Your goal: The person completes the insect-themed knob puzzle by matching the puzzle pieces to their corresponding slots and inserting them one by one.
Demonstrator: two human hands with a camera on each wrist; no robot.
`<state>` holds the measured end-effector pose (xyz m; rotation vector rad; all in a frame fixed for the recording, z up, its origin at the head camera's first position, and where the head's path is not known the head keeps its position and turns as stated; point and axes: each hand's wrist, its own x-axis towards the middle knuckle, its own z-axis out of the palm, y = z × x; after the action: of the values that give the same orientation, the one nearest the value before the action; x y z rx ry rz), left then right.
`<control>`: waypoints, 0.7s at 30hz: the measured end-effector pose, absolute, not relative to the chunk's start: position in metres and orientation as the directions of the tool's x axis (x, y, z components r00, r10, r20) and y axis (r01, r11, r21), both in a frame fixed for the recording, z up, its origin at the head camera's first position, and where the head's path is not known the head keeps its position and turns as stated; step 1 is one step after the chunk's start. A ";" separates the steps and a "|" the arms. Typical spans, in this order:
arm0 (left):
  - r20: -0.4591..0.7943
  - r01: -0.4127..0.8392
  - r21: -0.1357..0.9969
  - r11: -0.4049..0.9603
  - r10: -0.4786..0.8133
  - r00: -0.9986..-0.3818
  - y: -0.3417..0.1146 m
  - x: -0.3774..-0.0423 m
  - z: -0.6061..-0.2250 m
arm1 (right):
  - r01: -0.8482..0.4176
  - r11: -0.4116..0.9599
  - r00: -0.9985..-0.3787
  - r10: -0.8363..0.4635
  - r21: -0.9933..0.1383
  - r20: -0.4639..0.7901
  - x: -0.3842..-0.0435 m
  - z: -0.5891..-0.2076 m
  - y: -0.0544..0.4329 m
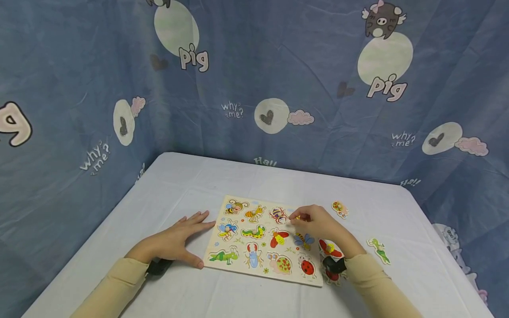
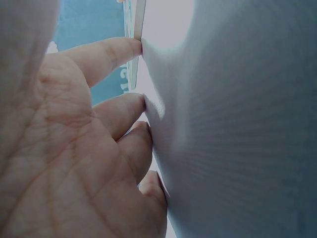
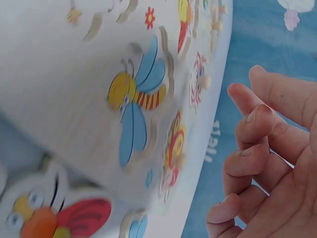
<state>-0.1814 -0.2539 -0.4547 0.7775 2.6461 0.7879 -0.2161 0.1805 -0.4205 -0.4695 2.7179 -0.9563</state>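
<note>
In the head view, one wooden puzzle board (image 1: 240,265) lies on the white-covered table (image 1: 191,176) in front of a blue printed curtain (image 1: 278,62), with eleven bug pictures plain to count and part of a twelfth beside the right hand (image 1: 314,223). Four loose pieces are visible to the board's right: one snail-like piece (image 1: 339,209), one green piece (image 1: 379,251), one red-winged bug piece (image 1: 330,248) and one ladybug piece (image 1: 333,277), the last partly hidden below the right wrist. The left hand (image 1: 172,240) is spread at the board's left side, thumb by the lower corner, index finger at the edge; the right hand is above the upper right corner. In the left wrist view, four fingers stand apart with their tips on the table, the index touching the board's edge. In the right wrist view, the right hand is loosely curled and grips nothing visible, near one knobbed spider piece (image 3: 197,82) and one knobbed butterfly piece (image 3: 174,146); one blue-winged bee picture (image 3: 122,91) lies farther from its fingers.
</note>
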 end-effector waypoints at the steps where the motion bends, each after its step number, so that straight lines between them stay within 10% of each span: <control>1: -0.102 0.417 0.570 0.708 0.565 -0.819 -0.254 -0.182 -0.455 | -0.216 0.741 -0.929 -0.357 -0.636 -0.101 -0.215 -0.420 0.183; 21: -0.092 0.422 0.568 0.706 0.565 -0.820 -0.253 -0.181 -0.455 | -0.232 0.732 -0.937 -0.345 -0.641 -0.055 -0.191 -0.426 0.232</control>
<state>-0.1814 -0.2535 -0.4551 0.7838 2.6559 0.7900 -0.1906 0.2317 -0.4258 -0.4640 2.7627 -0.9886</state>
